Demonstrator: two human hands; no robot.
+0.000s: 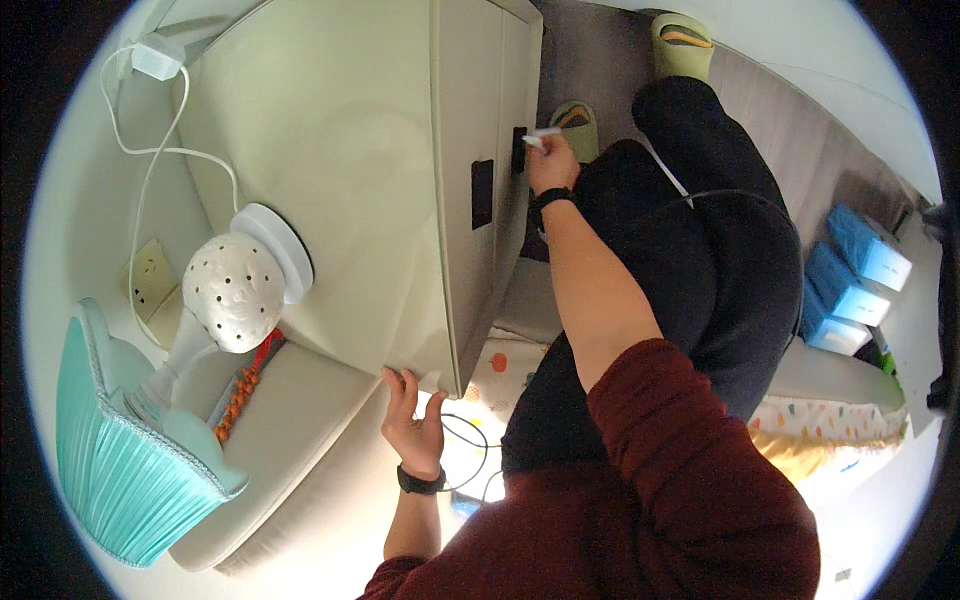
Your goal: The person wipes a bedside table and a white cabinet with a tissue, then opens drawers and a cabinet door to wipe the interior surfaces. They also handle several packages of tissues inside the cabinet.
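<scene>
My right hand [553, 161] is closed on a small white piece, a tissue or wipe by its look. It is beside a black recessed handle [519, 150] on the front of a cream bedside cabinet [360, 187]. A second black handle [482, 194] shows on the same front. My left hand [415, 431] touches the near corner of the cabinet top with its fingertips, fingers spread and holding nothing. On the cabinet top stands a lamp with a white pierced body [235, 292] and a turquoise pleated shade [142, 465], tilted in this view.
A white cable runs from a plug adapter [158, 57] past a wall socket [154, 281]. Orange beads [238, 401] lie by a beige padded bed or sofa part [285, 427]. Blue tissue packs [844, 281] are at the right. Green slippers [682, 49] are on the wood-look floor [607, 52].
</scene>
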